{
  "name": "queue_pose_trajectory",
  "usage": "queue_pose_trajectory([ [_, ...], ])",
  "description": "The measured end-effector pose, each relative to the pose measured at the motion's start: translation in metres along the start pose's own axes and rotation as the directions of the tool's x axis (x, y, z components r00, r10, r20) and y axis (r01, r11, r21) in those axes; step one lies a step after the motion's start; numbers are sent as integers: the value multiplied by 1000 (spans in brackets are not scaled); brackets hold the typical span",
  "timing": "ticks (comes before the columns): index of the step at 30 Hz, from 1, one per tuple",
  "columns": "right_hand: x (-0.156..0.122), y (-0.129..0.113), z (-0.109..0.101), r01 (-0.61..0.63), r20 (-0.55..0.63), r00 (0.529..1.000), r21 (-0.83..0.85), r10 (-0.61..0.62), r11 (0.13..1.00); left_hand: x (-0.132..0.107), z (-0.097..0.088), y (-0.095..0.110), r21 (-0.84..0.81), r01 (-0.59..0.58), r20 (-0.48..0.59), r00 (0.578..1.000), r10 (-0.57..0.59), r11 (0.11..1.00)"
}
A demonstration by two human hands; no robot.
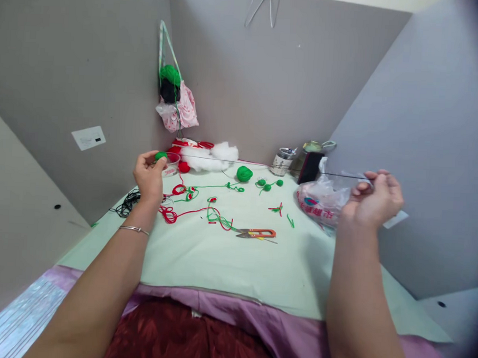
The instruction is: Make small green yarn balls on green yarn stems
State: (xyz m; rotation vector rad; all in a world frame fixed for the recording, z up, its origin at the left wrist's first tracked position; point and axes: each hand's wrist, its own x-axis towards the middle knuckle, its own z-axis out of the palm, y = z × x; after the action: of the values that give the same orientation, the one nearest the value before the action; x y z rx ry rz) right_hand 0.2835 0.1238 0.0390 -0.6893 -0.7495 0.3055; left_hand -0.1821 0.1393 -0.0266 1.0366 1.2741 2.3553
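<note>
My left hand (149, 174) is raised at the left and pinches a small green yarn ball (161, 156) between thumb and fingers. My right hand (375, 198) is raised at the right, fingers closed on the end of a thin dark thread (263, 165). The thread runs taut from the green ball across to my right hand, above the pale green table cover (227, 263). A thin bracelet (134, 229) sits on my left wrist.
Orange thread snips (256, 233) lie mid-table among red and green yarn scraps (206, 212). A green yarn ball (244, 173), white stuffing (214, 156), a tin (282, 161), a plastic bag (321, 201) and a hanging pink bag (176, 105) stand farther back. Grey walls close in on three sides.
</note>
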Motion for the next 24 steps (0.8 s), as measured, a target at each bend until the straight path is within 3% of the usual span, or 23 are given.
queue_pose_trajectory([
  [2,2,0,-2,-19,14,1000,20,18,1000,-2,2,2,-56,73,22,997,-72,996],
  [4,-3,1,4,-52,62,997,30,50,998,-9,7,7,-151,205,160,971,-180,967],
  [7,-29,3,28,-138,211,968,-4,136,990,-30,18,18,-238,392,432,862,-265,889],
  [10,-71,0,54,-221,466,849,-112,248,969,-57,29,32,-180,503,596,740,-313,845],
  [12,-101,-4,67,-170,606,753,-198,257,965,-73,34,38,-133,543,680,659,-323,829],
  [15,-139,-13,75,-99,733,607,-314,307,944,-90,37,40,-71,552,751,578,-320,831],
  [18,-162,-18,77,-31,814,491,-340,311,940,-99,37,39,-21,519,778,545,-312,854],
  [20,-170,-19,77,23,849,439,-337,293,941,-101,36,38,-16,494,785,544,-295,869],
  [24,-175,-18,77,32,848,423,-366,319,930,-102,36,39,-37,456,784,565,-258,889],
])
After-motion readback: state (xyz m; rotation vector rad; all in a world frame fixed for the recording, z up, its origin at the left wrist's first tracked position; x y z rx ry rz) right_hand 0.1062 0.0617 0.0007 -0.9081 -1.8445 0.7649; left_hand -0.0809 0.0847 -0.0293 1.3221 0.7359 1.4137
